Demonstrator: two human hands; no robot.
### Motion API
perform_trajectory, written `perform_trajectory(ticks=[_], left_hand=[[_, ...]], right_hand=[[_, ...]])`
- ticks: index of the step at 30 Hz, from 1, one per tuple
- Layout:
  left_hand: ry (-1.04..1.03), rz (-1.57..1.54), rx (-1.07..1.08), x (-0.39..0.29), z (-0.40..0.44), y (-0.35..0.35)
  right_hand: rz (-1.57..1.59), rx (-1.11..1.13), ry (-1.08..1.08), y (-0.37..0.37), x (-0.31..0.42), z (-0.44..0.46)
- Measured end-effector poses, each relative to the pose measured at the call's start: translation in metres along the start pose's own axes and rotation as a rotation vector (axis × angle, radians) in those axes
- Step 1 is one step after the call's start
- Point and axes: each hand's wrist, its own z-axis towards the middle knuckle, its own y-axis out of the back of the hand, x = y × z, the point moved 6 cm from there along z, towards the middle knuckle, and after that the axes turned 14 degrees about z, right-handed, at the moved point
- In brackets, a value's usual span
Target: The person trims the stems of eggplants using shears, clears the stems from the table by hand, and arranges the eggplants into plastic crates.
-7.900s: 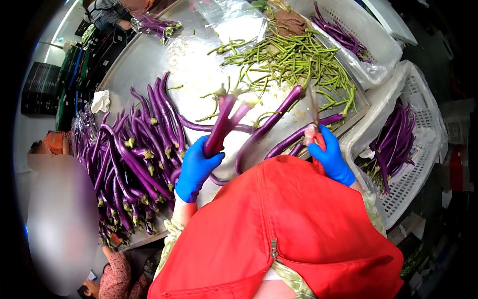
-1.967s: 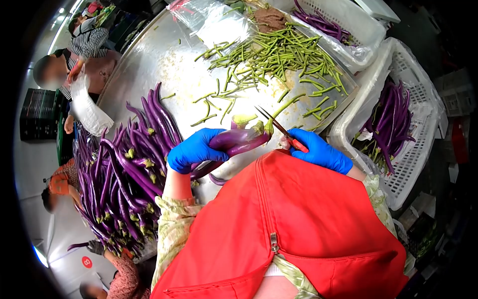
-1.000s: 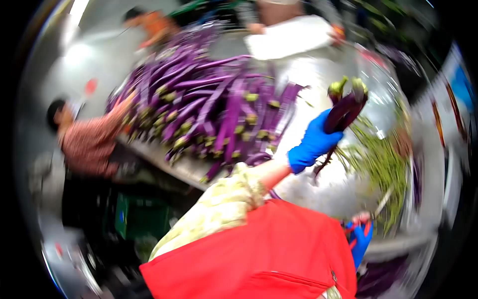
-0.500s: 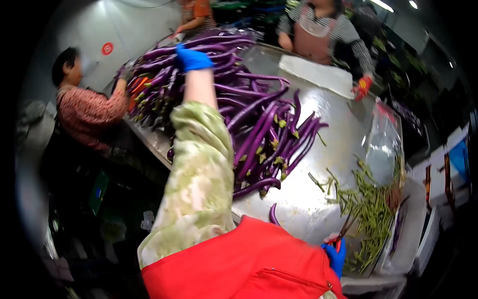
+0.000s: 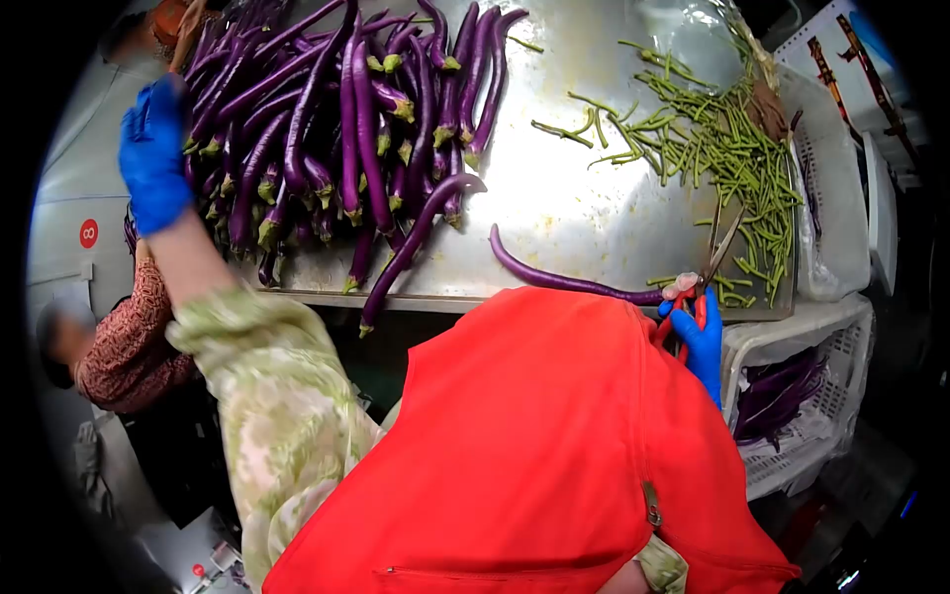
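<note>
My left hand point(image 5: 156, 158), in a blue glove, is at the left side of a heap of long purple eggplants point(image 5: 371, 139). Its fingers look bent together, and their tips are hidden. My right hand point(image 5: 701, 342), also blue-gloved with bare fingertips showing, is closed around red-handled scissors point(image 5: 708, 277) near the front edge of the metal table point(image 5: 574, 228). The scissors' blades are apart and point up. A single curved eggplant point(image 5: 569, 282) lies along that edge, one end reaching my right fingertips. Another eggplant point(image 5: 416, 247) juts over the edge from the heap.
Cut green beans point(image 5: 722, 148) are strewn over the table's right side. A white crate point(image 5: 826, 188) stands beyond them; a lower basket point(image 5: 782, 445) at my right holds eggplants. A person in a patterned red top point(image 5: 139, 346) is at the left, and part of another person shows farther back.
The view has turned downward and to one side. My left hand has gone from on top of the heap to its left side. My right hand still holds the scissors.
</note>
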Motion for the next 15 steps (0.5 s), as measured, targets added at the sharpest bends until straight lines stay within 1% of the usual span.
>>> perform_trajectory(ticks=[1, 2, 3, 4, 5, 7, 8, 9, 10, 11, 13, 14, 15], left_hand=[[0.043, 0.082, 0.139, 0.001, -0.049, -0.031], [0.142, 0.226, 0.318, 0.012, -0.103, -0.06], [0.24, 0.57, 0.703, 0.041, -0.152, -0.084], [0.181, 0.703, 0.931, 0.056, -0.219, -0.115], [0.205, 0.625, 1.03, 0.064, -0.28, -0.137], [-0.171, 0.671, 1.383, 0.113, -0.358, -0.15], [-0.295, 0.759, 1.456, 0.115, -0.381, -0.164], [-0.483, 0.721, 1.452, 0.121, -0.396, -0.181], [-0.488, 0.734, 1.47, 0.139, -0.413, -0.191], [-0.498, 0.759, 1.484, 0.153, -0.427, -0.2], [-0.577, 0.945, 1.653, 0.17, -0.45, -0.218], [-0.622, 1.049, 1.729, 0.177, -0.457, -0.223], [-0.602, 0.946, 1.631, 0.168, -0.449, -0.23]], right_hand=[[0.008, -0.02, 0.004, 0.006, -0.003, -0.005], [0.021, -0.04, -0.004, 0.009, -0.003, -0.009], [0.011, -0.069, 0.018, 0.013, -0.003, -0.013], [-0.001, -0.1, 0.037, 0.016, -0.004, -0.017], [-0.018, -0.134, 0.051, 0.019, -0.004, -0.022], [-0.027, -0.249, -0.001, 0.025, -0.005, -0.031], [0.033, -0.267, 0.047, 0.031, -0.005, -0.039], [0.086, -0.286, 0.103, 0.037, -0.007, -0.044], [0.127, -0.298, 0.208, 0.039, -0.003, -0.047], [0.142, -0.334, 0.162, 0.038, 0.003, -0.055], [0.15, -0.332, 0.207, 0.043, 0.005, -0.063], [0.126, -0.31, 0.19, 0.047, 0.003, -0.067], [0.099, -0.287, 0.173, 0.05, 0.001, -0.072]])
